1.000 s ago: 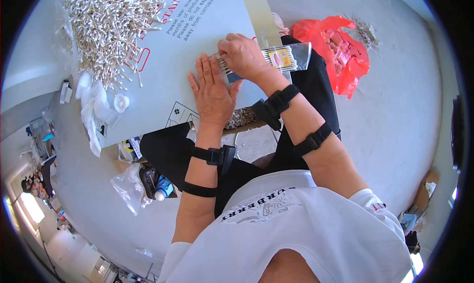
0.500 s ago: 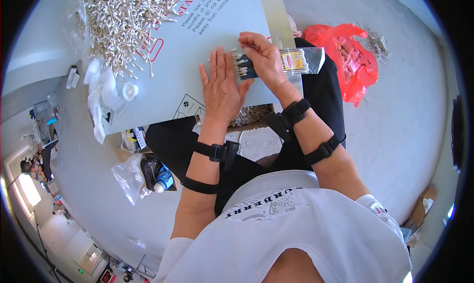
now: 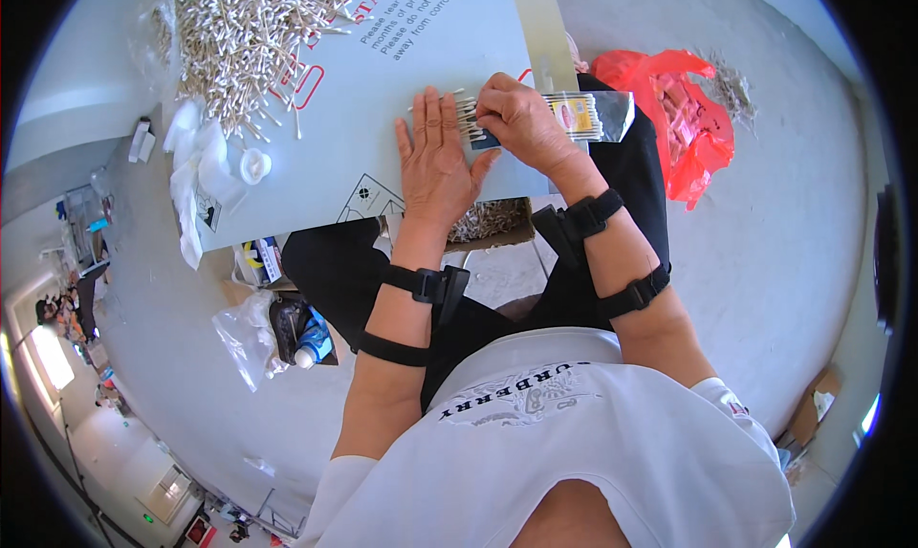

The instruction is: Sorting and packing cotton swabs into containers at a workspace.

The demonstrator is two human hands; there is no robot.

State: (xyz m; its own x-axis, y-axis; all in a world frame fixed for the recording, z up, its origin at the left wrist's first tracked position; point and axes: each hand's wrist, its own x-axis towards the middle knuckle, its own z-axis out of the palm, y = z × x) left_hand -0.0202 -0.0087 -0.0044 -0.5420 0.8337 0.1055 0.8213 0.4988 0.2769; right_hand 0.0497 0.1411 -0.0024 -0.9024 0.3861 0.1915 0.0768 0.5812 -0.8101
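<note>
My left hand lies flat on the board with its fingers stretched out, beside a row of cotton swabs with white tips. My right hand is closed, thumb and fingers drawn together over that row's right end; what they pinch is hidden. A dark blue flat piece shows between the two hands, partly covered. From under my right hand a clear plastic packet sticks out past the board's edge, with a yellow label and a row of swabs inside.
A big heap of cotton swabs covers the grey board's far left, next to a white roll. Below the near edge, a cardboard box holds more swabs. A red plastic bag with pink contents sits on the right.
My right hand's raised fingers have come down and curled together over the swabs' right end. My left hand stays flat, its place hardly altered.
</note>
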